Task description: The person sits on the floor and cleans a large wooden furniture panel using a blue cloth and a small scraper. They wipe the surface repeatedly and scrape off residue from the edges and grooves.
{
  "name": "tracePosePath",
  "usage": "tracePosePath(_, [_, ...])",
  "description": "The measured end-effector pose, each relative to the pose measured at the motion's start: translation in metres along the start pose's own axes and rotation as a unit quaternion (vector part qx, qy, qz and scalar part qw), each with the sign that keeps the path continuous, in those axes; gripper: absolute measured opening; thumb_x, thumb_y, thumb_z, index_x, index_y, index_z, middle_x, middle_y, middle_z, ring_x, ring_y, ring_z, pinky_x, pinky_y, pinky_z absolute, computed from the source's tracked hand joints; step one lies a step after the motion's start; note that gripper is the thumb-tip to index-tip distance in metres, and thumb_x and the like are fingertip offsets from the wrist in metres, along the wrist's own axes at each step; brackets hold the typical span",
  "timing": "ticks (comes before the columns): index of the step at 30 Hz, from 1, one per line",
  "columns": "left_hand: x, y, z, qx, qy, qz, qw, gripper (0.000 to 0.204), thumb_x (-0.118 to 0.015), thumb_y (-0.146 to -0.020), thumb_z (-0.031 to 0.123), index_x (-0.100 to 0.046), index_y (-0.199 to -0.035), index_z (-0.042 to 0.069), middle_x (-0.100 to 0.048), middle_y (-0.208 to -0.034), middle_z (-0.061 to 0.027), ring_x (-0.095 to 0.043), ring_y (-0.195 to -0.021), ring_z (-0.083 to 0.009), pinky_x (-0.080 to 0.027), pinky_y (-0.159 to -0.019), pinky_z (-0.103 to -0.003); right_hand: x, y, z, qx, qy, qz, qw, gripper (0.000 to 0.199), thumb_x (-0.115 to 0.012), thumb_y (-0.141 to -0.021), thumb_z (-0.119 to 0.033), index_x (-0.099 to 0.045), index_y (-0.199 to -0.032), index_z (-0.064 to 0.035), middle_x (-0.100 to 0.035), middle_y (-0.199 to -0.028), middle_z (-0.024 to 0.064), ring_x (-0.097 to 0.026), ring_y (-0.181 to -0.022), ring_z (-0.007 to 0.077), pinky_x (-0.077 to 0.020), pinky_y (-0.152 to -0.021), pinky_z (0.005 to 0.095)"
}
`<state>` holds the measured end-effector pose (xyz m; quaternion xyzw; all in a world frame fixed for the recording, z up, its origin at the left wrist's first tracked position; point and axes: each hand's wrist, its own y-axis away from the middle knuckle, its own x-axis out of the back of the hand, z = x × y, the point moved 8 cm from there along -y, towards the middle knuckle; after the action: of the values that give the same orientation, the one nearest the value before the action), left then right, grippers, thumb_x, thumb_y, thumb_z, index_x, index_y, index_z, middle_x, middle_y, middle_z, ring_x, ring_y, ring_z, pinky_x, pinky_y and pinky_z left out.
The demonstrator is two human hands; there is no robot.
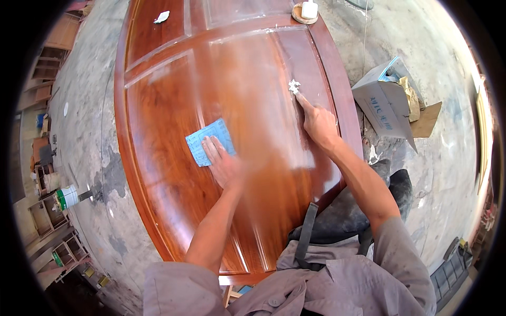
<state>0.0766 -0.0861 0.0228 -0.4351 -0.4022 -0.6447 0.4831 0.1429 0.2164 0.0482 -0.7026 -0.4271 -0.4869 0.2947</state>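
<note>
A glossy reddish-brown wooden panel door (163, 179) lies before me, with pale hazy patches on its surface. My left hand (225, 166) is open, its fingers laid flat on a blue printed sheet (199, 141) that looks like sandpaper. Its thumb is hidden. Towards the right side of the door, my right hand (320, 125) points with its index finger stretched out and the other fingers curled. The fingertip touches a small white clump (294, 86), perhaps putty. A pale whitish band runs down the door beside this hand.
A white crumpled scrap (162, 17) rests on the door's far left. On its far right edge sits a round wooden piece with a white block (309, 9). An open cardboard box (382, 102) stands on the concrete floor at right; a paint can (67, 197) is at left.
</note>
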Motion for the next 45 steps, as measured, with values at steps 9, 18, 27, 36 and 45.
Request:
tracePosePath(9, [0.001, 0.000, 0.003, 0.001, -0.005, -0.003, 1.000, 0.079, -0.061, -0.096, 0.007, -0.024, -0.166, -0.005, -0.018, -0.176, -0.0198, -0.014, -0.164, -0.0355, -0.028, -0.130, -0.046, -0.006, -0.015, 0.003, 0.005, -0.006, 0.008, 1.000, 0.052, -0.054, -0.101, -0.008, -0.062, -0.149, -0.0253, -0.070, -0.087, 0.0244, -0.070, -0.074, 0.0444, -0.0561, -0.069, 0.0556])
tracePosePath(18, [0.002, -0.003, 0.008, -0.015, 0.002, 0.014, 1.000, 0.078, -0.060, -0.095, 0.004, -0.025, -0.165, -0.006, -0.022, -0.174, -0.0231, -0.016, -0.163, -0.0375, -0.030, -0.129, -0.048, -0.007, -0.028, 0.004, -0.011, 0.003, -0.009, 1.000, 0.055, -0.056, -0.096, -0.006, -0.061, -0.148, -0.0256, -0.071, -0.089, 0.0250, -0.071, -0.078, 0.0456, -0.0571, -0.071, 0.0557])
tracePosePath(27, [0.002, 0.001, 0.000, -0.030, 0.003, 0.029, 0.999, 0.078, -0.061, -0.094, 0.006, -0.027, -0.164, -0.007, -0.022, -0.174, -0.0237, -0.018, -0.163, -0.0387, -0.028, -0.130, -0.048, 0.001, 0.054, 0.004, -0.026, -0.006, -0.083, 0.996, 0.049, -0.058, -0.103, -0.019, -0.057, -0.152, -0.0252, -0.070, -0.094, 0.0270, -0.071, -0.076, 0.0477, -0.0568, -0.069, 0.0567])
tracePosePath(36, [-0.001, -0.004, 0.002, -0.006, -0.036, 0.000, 0.999, 0.079, -0.058, -0.097, 0.013, -0.024, -0.166, -0.004, -0.018, -0.177, -0.0166, -0.013, -0.165, -0.0324, -0.033, -0.127, -0.046, -0.004, 0.042, -0.005, -0.020, -0.017, -0.040, 0.999, 0.047, -0.056, -0.104, -0.018, -0.058, -0.150, -0.0242, -0.070, -0.093, 0.0275, -0.070, -0.075, 0.0479, -0.0553, -0.067, 0.0571])
tracePosePath(45, [-0.006, -0.004, -0.004, -0.019, -0.059, 0.021, 0.998, 0.080, -0.058, -0.096, 0.014, -0.024, -0.167, -0.003, -0.017, -0.178, -0.0146, -0.011, -0.166, -0.0300, -0.037, -0.124, -0.045, 0.002, 0.027, -0.016, -0.037, -0.026, -0.045, 0.998, 0.049, -0.055, -0.101, -0.009, -0.061, -0.149, -0.0205, -0.070, -0.090, 0.0276, -0.070, -0.075, 0.0476, -0.0557, -0.069, 0.0563])
